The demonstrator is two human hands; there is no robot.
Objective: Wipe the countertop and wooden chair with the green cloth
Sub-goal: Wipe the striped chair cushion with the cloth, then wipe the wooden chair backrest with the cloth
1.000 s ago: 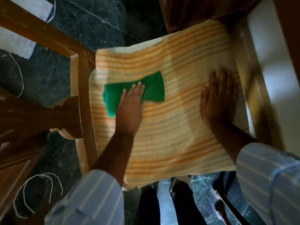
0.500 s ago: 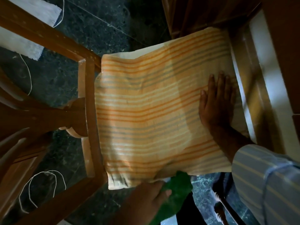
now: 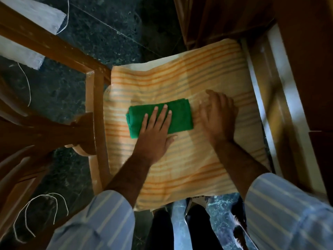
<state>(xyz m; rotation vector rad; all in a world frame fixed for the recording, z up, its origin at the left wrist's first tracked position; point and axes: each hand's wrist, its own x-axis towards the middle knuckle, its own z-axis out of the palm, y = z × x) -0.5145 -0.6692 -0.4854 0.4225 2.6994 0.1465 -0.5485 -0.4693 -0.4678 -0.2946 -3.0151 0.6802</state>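
Note:
The folded green cloth (image 3: 180, 116) lies on the orange-striped cushion (image 3: 189, 168) of the wooden chair (image 3: 95, 109). My left hand (image 3: 155, 134) presses flat on the cloth, fingers spread over its middle. My right hand (image 3: 218, 116) rests palm down on the cushion just right of the cloth, its fingers blurred by motion. The chair's wooden frame shows along the cushion's left side and at the right. No countertop is in view.
Dark green stone floor (image 3: 59, 91) surrounds the chair. A second wooden chair frame (image 3: 36, 130) stands at left. White cloth (image 3: 36, 13) and loose white cords (image 3: 27, 210) lie on the floor. Dark wooden furniture (image 3: 306, 60) closes in the right side.
My left hand pulled the green cloth off the near edge of the cushion, then brought it back to the cushion's middle. My right hand slid left toward the cloth.

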